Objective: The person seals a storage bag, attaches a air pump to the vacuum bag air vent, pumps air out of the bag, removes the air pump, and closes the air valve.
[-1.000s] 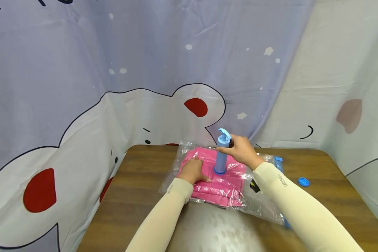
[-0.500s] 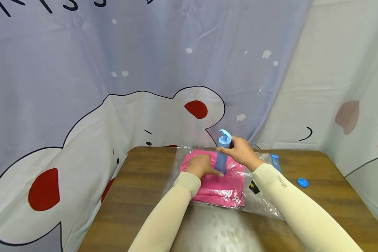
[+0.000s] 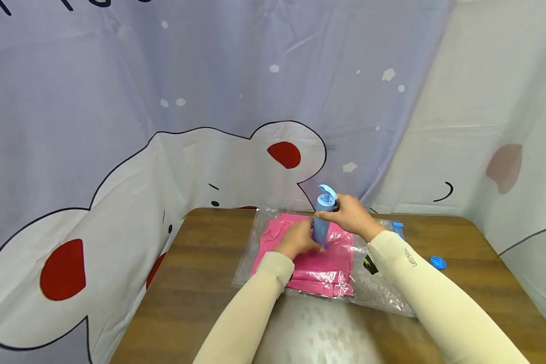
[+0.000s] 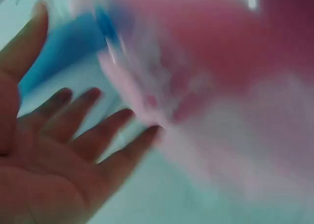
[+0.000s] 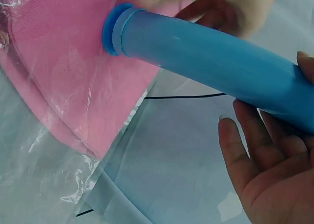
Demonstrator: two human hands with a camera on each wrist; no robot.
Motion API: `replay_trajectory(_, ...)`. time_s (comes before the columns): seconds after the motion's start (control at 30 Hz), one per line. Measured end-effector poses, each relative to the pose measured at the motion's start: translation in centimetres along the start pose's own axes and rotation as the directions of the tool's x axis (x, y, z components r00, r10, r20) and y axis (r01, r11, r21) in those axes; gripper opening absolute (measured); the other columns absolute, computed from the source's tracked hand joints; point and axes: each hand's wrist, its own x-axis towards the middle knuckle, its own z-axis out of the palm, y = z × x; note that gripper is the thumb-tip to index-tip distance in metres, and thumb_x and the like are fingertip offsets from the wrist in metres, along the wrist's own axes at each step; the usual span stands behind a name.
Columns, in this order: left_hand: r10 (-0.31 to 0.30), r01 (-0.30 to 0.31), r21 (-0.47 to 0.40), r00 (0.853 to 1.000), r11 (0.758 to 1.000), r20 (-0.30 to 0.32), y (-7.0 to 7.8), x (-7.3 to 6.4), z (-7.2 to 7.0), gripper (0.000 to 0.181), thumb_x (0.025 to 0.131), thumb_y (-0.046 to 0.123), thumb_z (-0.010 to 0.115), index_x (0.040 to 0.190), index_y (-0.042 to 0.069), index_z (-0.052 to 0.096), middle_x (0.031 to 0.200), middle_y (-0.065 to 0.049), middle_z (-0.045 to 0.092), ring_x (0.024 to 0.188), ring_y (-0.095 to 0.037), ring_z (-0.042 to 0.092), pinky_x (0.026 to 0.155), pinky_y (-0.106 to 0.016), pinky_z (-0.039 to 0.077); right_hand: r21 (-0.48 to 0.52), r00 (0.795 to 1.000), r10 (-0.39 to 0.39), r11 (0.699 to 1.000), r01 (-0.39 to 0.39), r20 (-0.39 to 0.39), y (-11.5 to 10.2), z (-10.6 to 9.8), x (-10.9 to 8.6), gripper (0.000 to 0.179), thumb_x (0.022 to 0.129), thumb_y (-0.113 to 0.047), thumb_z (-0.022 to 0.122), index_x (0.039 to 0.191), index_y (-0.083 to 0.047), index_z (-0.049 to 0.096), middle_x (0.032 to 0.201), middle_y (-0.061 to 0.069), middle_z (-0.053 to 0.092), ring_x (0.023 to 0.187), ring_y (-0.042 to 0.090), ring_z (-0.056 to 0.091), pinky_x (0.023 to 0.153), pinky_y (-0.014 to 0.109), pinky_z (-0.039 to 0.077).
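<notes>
A blue hand pump (image 3: 325, 203) stands upright over a clear plastic bag (image 3: 379, 290) that holds folded pink cloth (image 3: 320, 275). My right hand (image 3: 349, 217) grips the upper barrel, thumb on one side and fingers on the other. In the right wrist view, the foot of the pump (image 5: 196, 47) meets a blue ring (image 5: 110, 30) on the bag. My left hand (image 3: 297, 240) is beside the lower barrel, over the bag. The left wrist view is blurred, but shows that hand (image 4: 59, 155) with fingers spread and the pump between thumb and fingers.
A round blue cap (image 3: 438, 263) lies on the wooden table (image 3: 209, 263), right of the bag. A blue strip (image 3: 398, 228) shows along the bag's right end. A printed curtain (image 3: 236, 76) hangs behind the table.
My left hand has lifted from the pink cloth on the left and moved right, up to the pump's lower barrel. My right hand keeps hold of the pump at nearly the same spot.
</notes>
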Motion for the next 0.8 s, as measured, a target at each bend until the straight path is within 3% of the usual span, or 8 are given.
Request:
replay_trajectory(0.07,-0.063,0.052,0.131,0.995,0.99,0.079,-1.8,-0.4,-1.7,0.122,0.062,0.04,0.115,0.167,0.023,0.056,0.157,-0.004,0.073,0.145,-0.028,0.07,0.121,-0.047,0.059,0.017,1.0,0.007,1.0,-0.007,0.012,-0.1,0.0,0.1,0.046,0.103,-0.038,0.085,0.126,0.0,0.071,0.121,0.022,0.083,0.108,0.033,0.08,0.091,0.046,0.065)
replay_trajectory(0.13,-0.128,0.096,0.246,0.985,0.965,0.118,-3.7,-0.9,-2.8,0.125,0.06,0.044,0.115,0.168,0.022,0.056,0.167,-0.005,0.065,0.155,-0.03,0.062,0.128,-0.049,0.054,0.027,1.0,0.019,0.999,-0.019,0.014,-0.1,0.0,0.1,0.049,0.103,-0.037,0.085,0.13,0.001,0.07,0.125,0.024,0.083,0.112,0.035,0.08,0.094,0.049,0.066)
replay_trajectory(0.2,-0.15,0.104,0.296,0.979,0.949,0.136,-5.5,-1.3,-3.0,0.119,0.065,0.048,0.112,0.166,0.016,0.058,0.173,-0.01,0.059,0.16,-0.034,0.058,0.132,-0.05,0.049,0.014,1.0,0.021,1.0,-0.021,0.003,-0.2,0.0,0.1,0.051,0.104,-0.038,0.084,0.132,0.002,0.07,0.125,0.025,0.082,0.112,0.036,0.08,0.094,0.05,0.066)
replay_trajectory(0.3,-0.142,0.087,0.316,0.978,0.945,0.155,-6.6,-2.0,-2.7,0.115,0.075,0.058,0.105,0.167,0.01,0.056,0.178,-0.016,0.05,0.16,-0.04,0.056,0.133,-0.052,0.048,-0.02,0.999,0.023,1.0,-0.023,-0.031,-0.2,0.2,0.1,0.052,0.103,-0.04,0.084,0.129,0.003,0.07,0.121,0.025,0.082,0.106,0.035,0.08,0.09,0.049,0.065)
replay_trajectory(0.47,-0.152,0.107,0.351,0.983,0.93,0.103,-6.3,-2.8,-1.8,0.118,0.076,0.063,0.101,0.166,0.004,0.055,0.174,-0.017,0.055,0.149,-0.042,0.067,0.125,-0.053,0.057,-0.063,0.996,0.04,0.997,-0.045,-0.082,-0.4,0.8,-0.2,0.051,0.102,-0.043,0.085,0.124,0.001,0.071,0.116,0.023,0.083,0.1,0.034,0.076,0.085,0.046,0.061)
replay_trajectory(0.63,-0.2,0.163,0.344,0.977,0.925,0.075,-5.3,-3.2,-1.9,0.112,0.076,0.056,0.104,0.165,0.006,0.058,0.175,-0.013,0.055,0.15,-0.04,0.066,0.125,-0.053,0.056,-0.056,0.993,0.068,0.996,-0.074,-0.099,-0.5,1.1,-0.4,0.055,0.102,-0.046,0.085,0.127,0.001,0.072,0.123,0.025,0.083,0.109,0.038,0.079,0.09,0.05,0.064)
replay_trajectory(0.73,-0.189,0.156,0.359,0.98,0.92,0.058,-3.3,-3.9,-2.7,0.098,0.071,0.053,0.107,0.15,0.007,0.071,0.166,-0.014,0.065,0.14,-0.038,0.072,0.117,-0.056,0.061,-0.038,0.993,0.069,0.997,-0.073,-0.098,-0.4,0.9,-0.4,0.054,0.102,-0.044,0.085,0.126,0.003,0.073,0.124,0.026,0.082,0.11,0.04,0.079,0.092,0.052,0.064)
replay_trajectory(0.8,-0.204,0.165,0.368,0.976,0.915,0.069,-1.4,-4.0,-3.3,0.097,0.069,0.054,0.109,0.147,0.011,0.073,0.162,-0.014,0.068,0.139,-0.04,0.072,0.112,-0.062,0.062,-0.034,0.994,0.062,0.997,-0.065,-0.09,-0.3,0.6,-0.5,0.052,0.102,-0.042,0.085,0.125,0.003,0.073,0.123,0.026,0.082,0.111,0.04,0.079,0.093,0.053,0.064)
